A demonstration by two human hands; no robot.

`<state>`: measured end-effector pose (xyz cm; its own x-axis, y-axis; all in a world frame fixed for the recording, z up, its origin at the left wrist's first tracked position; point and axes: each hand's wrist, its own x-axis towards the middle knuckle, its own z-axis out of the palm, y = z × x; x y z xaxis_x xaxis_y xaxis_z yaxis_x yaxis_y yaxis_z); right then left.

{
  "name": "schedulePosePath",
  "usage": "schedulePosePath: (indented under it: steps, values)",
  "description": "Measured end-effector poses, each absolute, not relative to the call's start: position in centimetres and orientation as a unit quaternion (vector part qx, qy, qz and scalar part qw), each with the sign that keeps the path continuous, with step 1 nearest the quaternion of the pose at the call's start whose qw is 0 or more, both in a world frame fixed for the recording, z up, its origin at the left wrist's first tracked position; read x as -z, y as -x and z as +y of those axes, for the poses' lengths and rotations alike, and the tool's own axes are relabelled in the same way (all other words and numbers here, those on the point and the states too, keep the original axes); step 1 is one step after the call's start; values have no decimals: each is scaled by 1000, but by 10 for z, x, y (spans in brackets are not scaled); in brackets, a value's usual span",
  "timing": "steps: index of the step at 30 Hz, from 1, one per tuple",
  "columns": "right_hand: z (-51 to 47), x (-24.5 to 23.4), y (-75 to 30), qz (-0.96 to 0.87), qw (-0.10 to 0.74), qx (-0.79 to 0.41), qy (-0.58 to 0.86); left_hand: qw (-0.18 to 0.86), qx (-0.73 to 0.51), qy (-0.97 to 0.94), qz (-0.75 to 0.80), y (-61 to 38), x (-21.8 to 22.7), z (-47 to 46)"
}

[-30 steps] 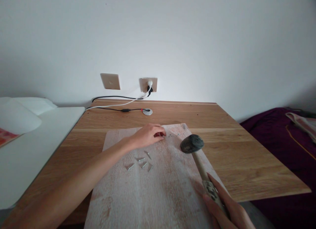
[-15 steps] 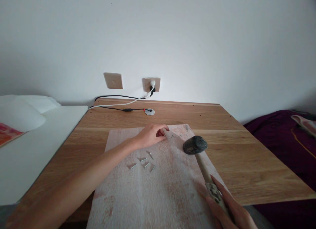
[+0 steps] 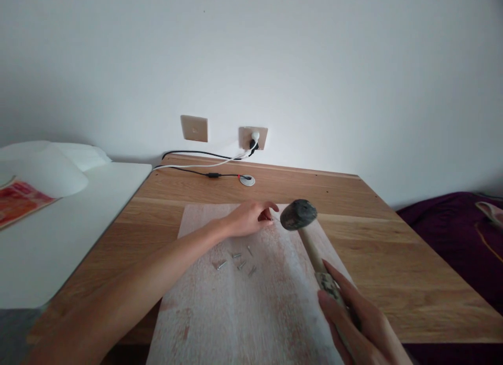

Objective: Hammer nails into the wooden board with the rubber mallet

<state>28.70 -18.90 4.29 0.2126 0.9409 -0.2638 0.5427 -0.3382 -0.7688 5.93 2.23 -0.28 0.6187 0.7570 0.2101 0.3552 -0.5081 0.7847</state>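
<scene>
My right hand (image 3: 357, 318) is wrapped round the handle of a rubber mallet (image 3: 299, 215), with a dark head and a pale wooden shaft. The mallet head is over the far right part of a whitewashed board (image 3: 236, 312), just right of my left hand (image 3: 251, 217). My left hand rests near the board's far edge, thumb and forefinger curled together in a pinch. What they hold is too small to make out. Several silvery screws or nails (image 3: 237, 255) lie loose on the board, nearer to me than that hand.
Under the board is a wooden desk (image 3: 393, 260). Cables (image 3: 196, 167) run along its back to a wall socket (image 3: 253, 138) and a round grommet (image 3: 247, 181). A white surface (image 3: 98, 213) with a red printed item (image 3: 23, 200) adjoins at left; purple cloth (image 3: 440, 218) lies at right.
The mallet head has moved up and left, closer to my left hand. My left hand keeps its place on the board, and the whole view has shifted slightly.
</scene>
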Motion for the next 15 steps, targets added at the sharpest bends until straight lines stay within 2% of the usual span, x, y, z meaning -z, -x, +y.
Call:
schedulePosePath:
  steps: [12, 15]
  values:
    - [-183, -51, -285, -515, 227, -423, 710, 408, -288, -790, 355, -61, 6, 28]
    - [-188, -54, -286, -513, 231, -405, 721, 417, -291, -786, 351, -61, 7, 27]
